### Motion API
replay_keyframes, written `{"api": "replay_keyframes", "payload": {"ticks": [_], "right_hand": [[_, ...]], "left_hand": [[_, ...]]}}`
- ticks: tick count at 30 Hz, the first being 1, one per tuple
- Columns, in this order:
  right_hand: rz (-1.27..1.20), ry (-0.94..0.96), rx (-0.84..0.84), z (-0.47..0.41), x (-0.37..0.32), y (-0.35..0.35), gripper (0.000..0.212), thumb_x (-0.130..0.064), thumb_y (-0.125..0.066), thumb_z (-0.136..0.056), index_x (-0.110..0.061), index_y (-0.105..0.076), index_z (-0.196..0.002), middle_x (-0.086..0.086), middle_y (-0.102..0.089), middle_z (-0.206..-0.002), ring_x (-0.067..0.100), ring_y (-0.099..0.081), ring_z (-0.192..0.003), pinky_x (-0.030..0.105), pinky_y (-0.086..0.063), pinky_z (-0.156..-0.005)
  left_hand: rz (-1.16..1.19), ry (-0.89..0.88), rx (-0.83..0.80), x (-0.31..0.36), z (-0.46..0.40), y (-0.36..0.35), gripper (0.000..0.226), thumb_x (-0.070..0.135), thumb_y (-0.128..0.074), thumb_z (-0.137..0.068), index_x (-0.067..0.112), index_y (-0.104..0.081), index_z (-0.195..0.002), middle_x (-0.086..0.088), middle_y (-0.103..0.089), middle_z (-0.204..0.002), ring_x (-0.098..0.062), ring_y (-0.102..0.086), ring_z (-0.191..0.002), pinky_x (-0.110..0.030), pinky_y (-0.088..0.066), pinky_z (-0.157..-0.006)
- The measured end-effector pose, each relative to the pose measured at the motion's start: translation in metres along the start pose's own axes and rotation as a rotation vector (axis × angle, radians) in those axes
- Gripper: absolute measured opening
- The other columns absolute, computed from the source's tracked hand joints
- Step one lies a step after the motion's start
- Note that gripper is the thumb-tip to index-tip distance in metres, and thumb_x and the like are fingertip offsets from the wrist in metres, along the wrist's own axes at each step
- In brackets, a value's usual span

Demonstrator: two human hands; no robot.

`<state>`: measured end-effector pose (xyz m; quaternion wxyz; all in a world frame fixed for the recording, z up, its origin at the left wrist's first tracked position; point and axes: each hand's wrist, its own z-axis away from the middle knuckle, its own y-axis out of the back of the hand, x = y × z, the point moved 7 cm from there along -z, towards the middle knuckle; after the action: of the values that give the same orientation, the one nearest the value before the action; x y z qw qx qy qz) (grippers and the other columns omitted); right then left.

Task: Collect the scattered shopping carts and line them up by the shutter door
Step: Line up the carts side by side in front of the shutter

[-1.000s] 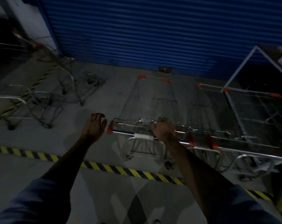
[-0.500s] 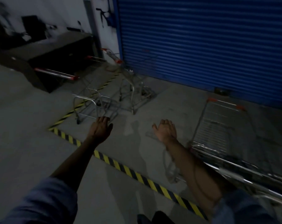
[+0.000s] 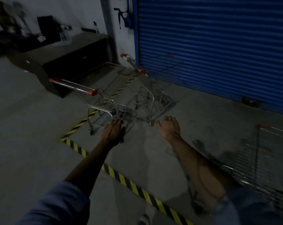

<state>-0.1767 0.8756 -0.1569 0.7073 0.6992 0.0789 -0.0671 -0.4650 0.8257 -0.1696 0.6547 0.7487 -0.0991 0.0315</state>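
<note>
Floor (image 3: 32, 143): dim grey concrete.
Hazard tape (image 3: 121, 177): yellow-and-black striped line running diagonally across the floor, turning a corner at the left and heading toward the wall.
Dark cabinet (image 3: 76, 62): low, boxy, standing against the pale wall (image 3: 82, 12) at upper left.
Clutter on the wall: blurred dark shapes, too smeared to identify.

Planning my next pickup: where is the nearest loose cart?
In the head view, the nearest loose cart stands left of centre on the striped floor tape, just beyond the left hand.
</note>
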Motion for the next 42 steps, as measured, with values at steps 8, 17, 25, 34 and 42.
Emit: {"api": "replay_keyframes", "payload": {"ticks": [8,17,25,34,42], "right_hand": [[0.004,0.027,0.040,-0.134,-0.081,-0.008,0.076,-0.068,-0.037,-0.103,-0.007,-0.052,-0.145,0.016,-0.054,-0.147,0.034,-0.042,-0.138,0.045,-0.035,-0.115],[0.006,-0.032,0.106,-0.308,-0.154,-0.015,0.081,-0.074,-0.040,-0.098,-0.008,-0.057,-0.142,0.017,-0.057,-0.142,0.036,-0.047,-0.132,0.046,-0.038,-0.112],[0.051,-0.078,0.113,-0.452,-0.196,-0.022,0.100,-0.078,-0.015,-0.090,-0.003,-0.061,-0.137,0.021,-0.061,-0.139,0.038,-0.049,-0.131,0.048,-0.036,-0.112],[0.039,-0.064,0.105,-0.642,-0.224,-0.071,0.073,-0.061,-0.032,-0.094,-0.002,-0.071,-0.112,0.024,-0.070,-0.115,0.041,-0.063,-0.113,0.050,-0.049,-0.100],[-0.101,-0.221,-0.175,-0.770,-0.210,-0.131,0.083,-0.058,-0.005,-0.102,-0.013,-0.073,-0.121,0.017,-0.074,-0.116,0.038,-0.067,-0.113,0.045,-0.051,-0.098]], "left_hand": [[0.024,-0.002,0.054,-0.067,-0.150,0.001,0.052,0.041,-0.052,-0.103,0.006,-0.053,-0.142,-0.016,-0.054,-0.147,-0.040,-0.051,-0.132,-0.051,-0.047,-0.102],[0.035,-0.038,-0.015,-0.162,-0.341,-0.015,0.059,0.041,-0.054,-0.103,0.009,-0.047,-0.151,-0.015,-0.044,-0.159,-0.036,-0.041,-0.145,-0.051,-0.038,-0.113],[0.054,-0.096,-0.048,-0.208,-0.495,-0.019,0.055,0.039,-0.050,-0.105,0.010,-0.046,-0.151,-0.014,-0.043,-0.160,-0.035,-0.037,-0.148,-0.049,-0.037,-0.116],[0.039,-0.113,-0.100,-0.251,-0.653,-0.074,0.062,0.049,-0.032,-0.098,0.011,-0.056,-0.141,-0.013,-0.055,-0.148,-0.035,-0.050,-0.136,-0.047,-0.045,-0.108],[-0.013,-0.138,-0.145,-0.273,-0.775,-0.107,0.051,0.040,-0.045,-0.107,0.010,-0.052,-0.147,-0.014,-0.048,-0.157,-0.036,-0.043,-0.144,-0.050,-0.040,-0.115]]}}
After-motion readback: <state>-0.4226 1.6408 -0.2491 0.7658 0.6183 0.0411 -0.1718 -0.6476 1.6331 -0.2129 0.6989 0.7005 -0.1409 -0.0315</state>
